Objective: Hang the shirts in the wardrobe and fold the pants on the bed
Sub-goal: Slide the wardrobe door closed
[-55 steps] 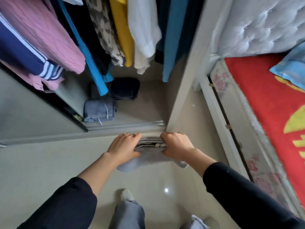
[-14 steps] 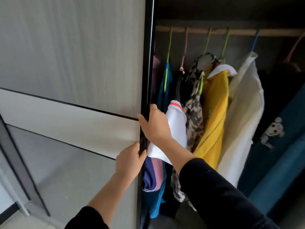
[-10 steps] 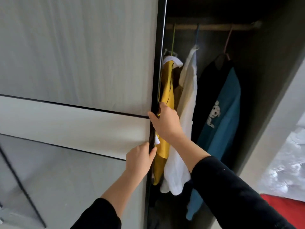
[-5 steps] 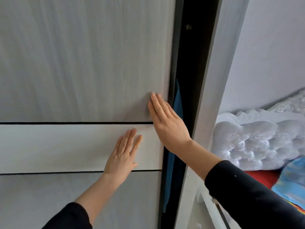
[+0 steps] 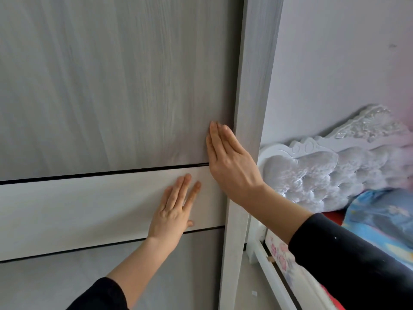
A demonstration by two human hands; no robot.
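Wardrobe sliding door (image 5: 100, 86): fills left and centre, edge against frame post (image 5: 252, 97). Left hand (image 5: 174, 213): flat, fingers straight, palm on door, lower centre. Right hand (image 5: 230, 162): flat, fingers together, pressing door beside post. Neither holds anything. Bed (image 5: 277, 256): lower right, tufted headboard (image 5: 324, 171).

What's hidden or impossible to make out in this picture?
Head view: the wardrobe's contents, hidden behind the closed wardrobe door.
Head view: most of the bed, cut off by the right edge and covered by the right sleeve.
Head view: the palms of the left hand and right hand, flat against the door.
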